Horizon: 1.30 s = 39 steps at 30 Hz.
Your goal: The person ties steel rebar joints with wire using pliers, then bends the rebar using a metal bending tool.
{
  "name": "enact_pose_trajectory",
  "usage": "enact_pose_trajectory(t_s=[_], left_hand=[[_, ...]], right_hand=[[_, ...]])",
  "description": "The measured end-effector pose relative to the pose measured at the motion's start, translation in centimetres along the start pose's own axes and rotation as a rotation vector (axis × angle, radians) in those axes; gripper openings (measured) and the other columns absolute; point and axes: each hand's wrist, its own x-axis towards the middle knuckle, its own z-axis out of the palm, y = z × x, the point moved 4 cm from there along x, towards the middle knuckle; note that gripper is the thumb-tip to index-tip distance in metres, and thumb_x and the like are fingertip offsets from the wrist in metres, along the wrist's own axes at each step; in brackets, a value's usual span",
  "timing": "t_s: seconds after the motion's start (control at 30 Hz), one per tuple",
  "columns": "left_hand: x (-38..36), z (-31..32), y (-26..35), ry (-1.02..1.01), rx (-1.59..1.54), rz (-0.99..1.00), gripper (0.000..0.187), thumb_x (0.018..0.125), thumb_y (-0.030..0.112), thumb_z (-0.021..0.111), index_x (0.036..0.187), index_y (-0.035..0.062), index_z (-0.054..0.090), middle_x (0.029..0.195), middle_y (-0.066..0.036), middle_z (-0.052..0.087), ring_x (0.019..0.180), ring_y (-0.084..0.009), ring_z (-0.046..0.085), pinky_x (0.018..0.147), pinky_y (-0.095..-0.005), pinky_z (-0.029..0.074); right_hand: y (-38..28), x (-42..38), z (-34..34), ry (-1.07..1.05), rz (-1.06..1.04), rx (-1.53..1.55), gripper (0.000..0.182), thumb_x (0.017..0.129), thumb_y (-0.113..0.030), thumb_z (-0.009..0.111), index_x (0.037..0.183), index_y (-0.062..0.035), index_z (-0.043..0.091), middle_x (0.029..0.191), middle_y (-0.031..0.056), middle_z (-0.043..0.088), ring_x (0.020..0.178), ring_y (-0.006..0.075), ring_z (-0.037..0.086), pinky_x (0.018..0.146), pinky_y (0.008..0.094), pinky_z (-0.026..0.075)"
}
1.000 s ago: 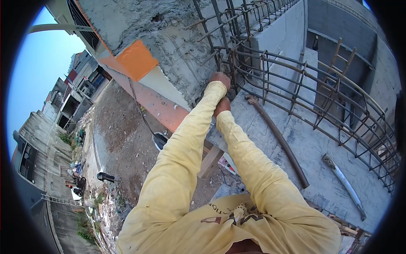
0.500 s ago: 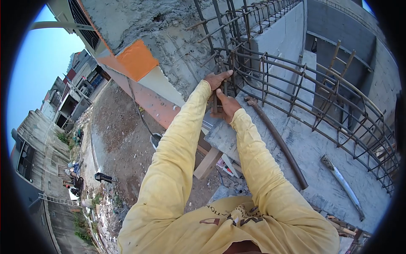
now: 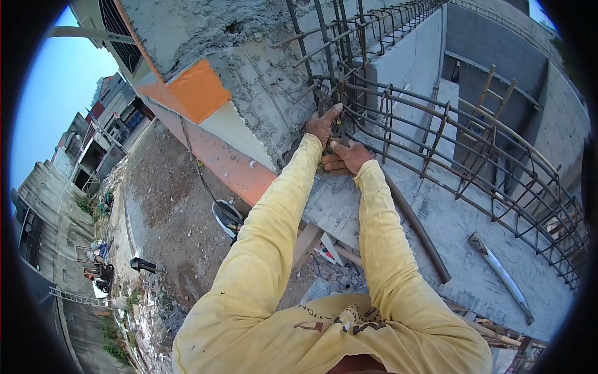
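A cage of steel rebar [image 3: 446, 107] runs rightward from the corner where upright bars [image 3: 323, 37] rise beside rough concrete. At the foot of this corner, my left hand [image 3: 320, 128] is closed, its thumb pointing right. My right hand [image 3: 352, 157] sits just below and to the right, fingers curled toward the left. Both are against the bars where they meet, and what lies inside the fingers is mostly hidden. A dark brown rod [image 3: 416, 223] lies on the concrete slab [image 3: 461, 249], its upper end close to my right hand.
A pale, silvery pipe [image 3: 501, 277] lies farther right on the slab. Left of the hands are an orange-painted block [image 3: 199, 90] and a pinkish ledge [image 3: 212, 153]. Below is dirt ground with a bucket [image 3: 227, 215]. A timber piece [image 3: 305, 245] juts under the slab edge.
My right hand has shifted slightly right and its fingers now show curled. My left hand has dropped a little lower and turned. The view has shifted slightly.
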Motion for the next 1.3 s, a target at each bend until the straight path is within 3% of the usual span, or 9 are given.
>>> enact_pose_trajectory(t_s=[0.2,0.4,0.5,0.6,0.7,0.87,1.07,1.23,1.3], left_hand=[[-0.6,1.0,0.3,0.052,0.033,0.085,0.048,0.072,0.041,0.081,0.096,0.0037,0.064,0.074,0.001,0.057,0.052,-0.0090,0.049,0.050,-0.0257,0.044],[0.8,0.1,-0.6,0.088,0.212,0.131,0.053,0.072,0.040,0.081,0.100,-0.0009,0.064,0.079,-0.004,0.062,0.057,-0.0116,0.055,0.053,-0.0278,0.046],[0.3,-0.3,0.6,0.185,0.476,0.102,0.048,0.078,0.034,0.076,0.103,-0.0049,0.067,0.096,-0.012,0.070,0.084,-0.0218,0.065,0.079,-0.0329,0.050],[-1.3,0.2,3.3,0.085,0.600,-0.033,0.048,0.081,0.039,0.075,0.103,-0.0016,0.062,0.084,-0.007,0.064,0.069,-0.0144,0.060,0.062,-0.0315,0.050],[0.8,0.5,1.0,-0.245,0.028,-0.390,0.031,0.092,0.033,0.065,0.100,0.0029,0.061,0.081,-0.005,0.063,0.069,-0.0179,0.060,0.065,-0.0367,0.053],[0.2,1.9,1.1,-0.076,-0.023,-0.407,0.025,0.098,0.028,0.054,0.082,0.0100,0.048,0.059,0.002,0.037,0.046,-0.0134,0.040,0.049,-0.0356,0.043],[2.6,1.4,0.9,0.083,1.496,0.197,0.032,0.093,0.021,0.052,0.107,-0.0017,0.069,0.094,-0.022,0.071,0.088,-0.0335,0.070,0.073,-0.0428,0.056],[2.2,2.9,0.4,-0.223,2.008,0.377,0.043,0.087,0.031,0.054,0.102,-0.0075,0.069,0.100,-0.031,0.067,0.100,-0.0390,0.067,0.088,-0.0430,0.052],[0.7,2.1,2.1,0.051,1.529,0.167,0.048,0.083,0.038,0.061,0.100,-0.0064,0.069,0.098,-0.028,0.069,0.092,-0.0366,0.069,0.082,-0.0432,0.054]], right_hand=[[1.6,3.5,-2.7,0.158,-0.224,-0.616,0.043,0.095,-0.030,0.062,0.128,-0.0037,0.055,0.099,0.0086,0.068,0.084,0.0182,0.067,0.074,0.0382,0.061],[0.8,1.3,-0.6,-0.054,-0.031,0.146,0.023,0.089,-0.027,0.068,0.102,-0.0074,0.066,0.091,0.0080,0.070,0.077,0.0179,0.068,0.066,0.0309,0.056],[-0.4,-0.4,0.8,-0.048,0.058,0.193,0.019,0.087,-0.025,0.070,0.090,-0.0083,0.062,0.076,0.0030,0.064,0.060,0.0149,0.062,0.052,0.0296,0.050],[-0.7,-0.4,1.5,-0.056,0.029,0.117,0.019,0.086,-0.025,0.072,0.087,-0.0116,0.058,0.065,-0.0031,0.054,0.049,0.0095,0.051,0.041,0.0266,0.042],[0.1,0.0,2.1,-0.091,0.089,0.220,0.020,0.085,-0.024,0.074,0.086,-0.0134,0.057,0.062,-0.0057,0.050,0.047,0.0064,0.047,0.040,0.0251,0.037],[1.2,1.2,1.9,-0.153,-0.016,0.262,0.026,0.081,-0.024,0.075,0.093,-0.0094,0.057,0.069,-0.0006,0.056,0.052,0.0116,0.053,0.047,0.0287,0.044],[3.2,4.2,3.0,0.498,-0.326,-0.624,0.051,0.082,-0.030,0.071,0.114,0.0072,0.060,0.110,0.0309,0.065,0.098,0.0451,0.065,0.083,0.0474,0.051],[4.8,6.3,2.3,0.382,-0.491,-0.706,0.024,0.086,-0.030,0.066,0.088,-0.0070,0.072,0.086,0.0177,0.068,0.081,0.0337,0.065,0.069,0.0410,0.049],[6.0,8.7,0.4,0.198,-0.484,-0.753,0.019,0.088,-0.027,0.068,0.084,-0.0086,0.068,0.071,0.0087,0.063,0.059,0.0206,0.058,0.049,0.0316,0.040]])
